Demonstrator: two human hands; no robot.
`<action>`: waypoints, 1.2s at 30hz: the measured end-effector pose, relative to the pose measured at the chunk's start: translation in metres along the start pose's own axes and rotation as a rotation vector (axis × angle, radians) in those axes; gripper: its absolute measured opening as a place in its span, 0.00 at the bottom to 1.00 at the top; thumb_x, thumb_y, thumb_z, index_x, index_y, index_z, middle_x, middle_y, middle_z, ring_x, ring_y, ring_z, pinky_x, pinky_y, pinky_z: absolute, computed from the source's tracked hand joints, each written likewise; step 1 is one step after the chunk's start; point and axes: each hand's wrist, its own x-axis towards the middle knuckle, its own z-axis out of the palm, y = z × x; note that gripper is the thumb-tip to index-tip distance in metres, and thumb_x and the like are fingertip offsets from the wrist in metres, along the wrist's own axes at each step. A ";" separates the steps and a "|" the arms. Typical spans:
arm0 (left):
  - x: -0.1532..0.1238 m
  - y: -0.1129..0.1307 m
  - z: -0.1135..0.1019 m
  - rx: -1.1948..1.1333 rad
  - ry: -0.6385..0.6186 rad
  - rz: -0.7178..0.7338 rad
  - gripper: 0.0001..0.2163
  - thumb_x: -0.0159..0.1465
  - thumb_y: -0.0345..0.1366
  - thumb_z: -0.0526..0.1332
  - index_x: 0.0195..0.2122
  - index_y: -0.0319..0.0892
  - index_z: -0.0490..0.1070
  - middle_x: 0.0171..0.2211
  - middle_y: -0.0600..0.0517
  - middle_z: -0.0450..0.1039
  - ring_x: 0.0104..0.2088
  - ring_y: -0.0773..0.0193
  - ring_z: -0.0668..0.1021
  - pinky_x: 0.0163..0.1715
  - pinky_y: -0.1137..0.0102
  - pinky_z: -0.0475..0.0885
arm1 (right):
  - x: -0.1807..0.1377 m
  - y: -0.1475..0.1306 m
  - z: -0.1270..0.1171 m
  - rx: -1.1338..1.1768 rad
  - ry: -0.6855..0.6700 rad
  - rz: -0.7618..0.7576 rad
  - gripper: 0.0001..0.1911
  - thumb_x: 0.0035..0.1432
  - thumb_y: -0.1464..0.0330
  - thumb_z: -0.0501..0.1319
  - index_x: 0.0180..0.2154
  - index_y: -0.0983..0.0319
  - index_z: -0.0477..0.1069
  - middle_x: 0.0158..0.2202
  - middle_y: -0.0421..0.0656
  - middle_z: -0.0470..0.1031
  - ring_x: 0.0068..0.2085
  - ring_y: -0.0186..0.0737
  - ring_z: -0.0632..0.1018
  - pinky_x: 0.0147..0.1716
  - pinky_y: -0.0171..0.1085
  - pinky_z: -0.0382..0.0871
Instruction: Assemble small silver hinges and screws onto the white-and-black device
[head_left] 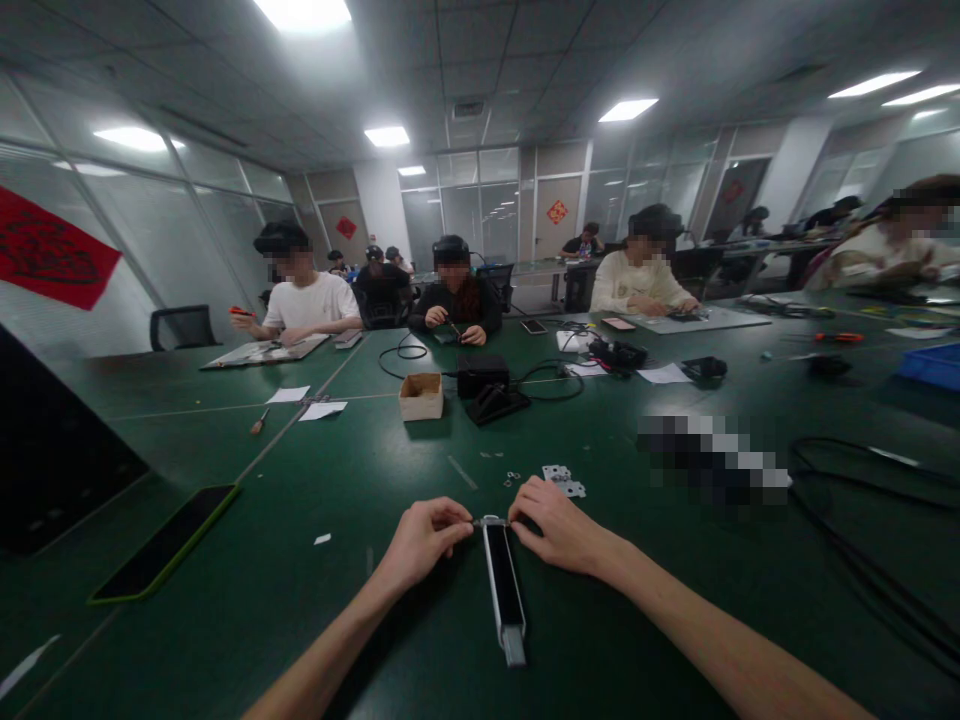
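Observation:
A long narrow black device with silver ends [504, 585] lies on the green table [315, 580], pointing away from me. My left hand [424, 537] is closed in a pinch at the left of its far end. My right hand [553, 523] is curled with its fingertips pressed at the right of the same end. What sits between the fingertips is too small to make out. Small silver metal plates [564, 479] and tiny loose parts [512, 478] lie just beyond my right hand.
A phone in a green case [166, 545] lies at the left. A small cardboard box [421, 396], a black charger with cables [489, 392] and paper slips [322, 409] sit mid-table. Black cables [862, 560] run at the right. Several people work at the far side.

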 end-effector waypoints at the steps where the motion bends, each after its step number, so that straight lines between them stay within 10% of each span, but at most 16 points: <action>1: 0.000 0.000 0.000 -0.006 -0.004 -0.007 0.13 0.53 0.42 0.63 0.32 0.37 0.73 0.24 0.54 0.72 0.19 0.71 0.68 0.19 0.76 0.62 | 0.000 0.000 0.000 0.002 0.003 -0.002 0.05 0.59 0.71 0.56 0.34 0.63 0.71 0.33 0.44 0.70 0.37 0.40 0.68 0.37 0.41 0.64; 13: -0.003 0.012 -0.007 -0.202 -0.055 -0.040 0.14 0.50 0.43 0.67 0.30 0.36 0.76 0.23 0.54 0.72 0.20 0.73 0.65 0.21 0.76 0.58 | -0.001 -0.002 -0.002 0.060 0.016 -0.011 0.06 0.61 0.72 0.53 0.36 0.63 0.68 0.36 0.45 0.69 0.37 0.40 0.68 0.37 0.41 0.64; 26: -0.005 0.004 0.012 -0.955 -0.074 -0.260 0.15 0.44 0.36 0.75 0.27 0.34 0.73 0.25 0.53 0.71 0.17 0.81 0.60 0.18 0.81 0.55 | -0.001 0.002 0.003 0.123 0.182 -0.108 0.04 0.59 0.74 0.53 0.35 0.63 0.66 0.35 0.45 0.68 0.39 0.41 0.67 0.40 0.42 0.64; 36: -0.009 0.015 -0.007 -0.343 -0.133 0.075 0.10 0.51 0.38 0.69 0.26 0.35 0.76 0.23 0.52 0.73 0.18 0.75 0.64 0.19 0.78 0.57 | -0.004 -0.004 -0.001 0.140 0.105 -0.151 0.06 0.61 0.73 0.52 0.37 0.63 0.67 0.37 0.46 0.68 0.40 0.40 0.67 0.41 0.42 0.65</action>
